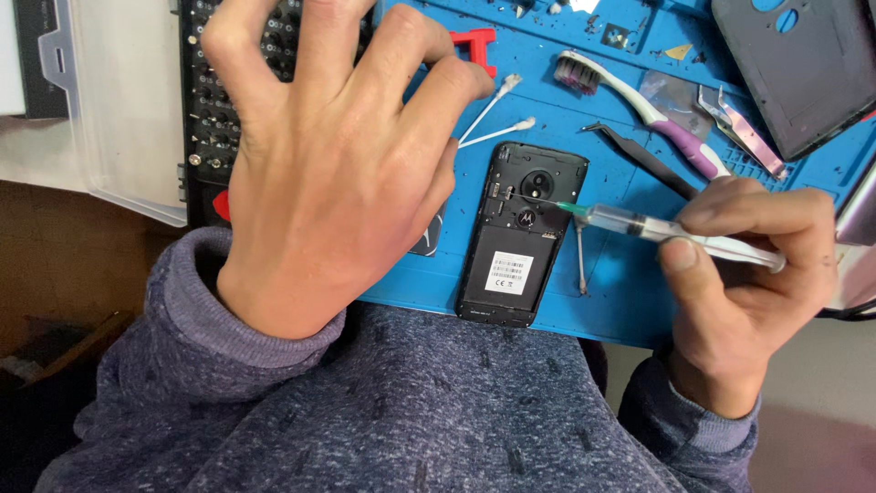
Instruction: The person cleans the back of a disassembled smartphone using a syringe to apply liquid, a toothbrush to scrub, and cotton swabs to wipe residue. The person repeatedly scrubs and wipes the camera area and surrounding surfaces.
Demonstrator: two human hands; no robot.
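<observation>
On the blue work mat (pixel 630 301), an opened black phone (pixel 521 234) is lying back-up at center. At 3 o'clock the right hand (pixel 748 274) is pinching a clear syringe (pixel 671 233), its green tip touching the phone near the camera. At 10 o'clock the left hand (pixel 333 155) is hovering, fingers spread, gripping nothing. 2 cotton swabs (pixel 497 119) are lying at 12 o'clock.

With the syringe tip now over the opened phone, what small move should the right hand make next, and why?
Probably lower the syringe tip the last bit onto the spot beside the camera ring of the opened phone. The right hand holds it nearly level, and its green tip seems to hover at the phone's upper right edge. The left hand is spread above the bit set, not steadying the phone.
</observation>
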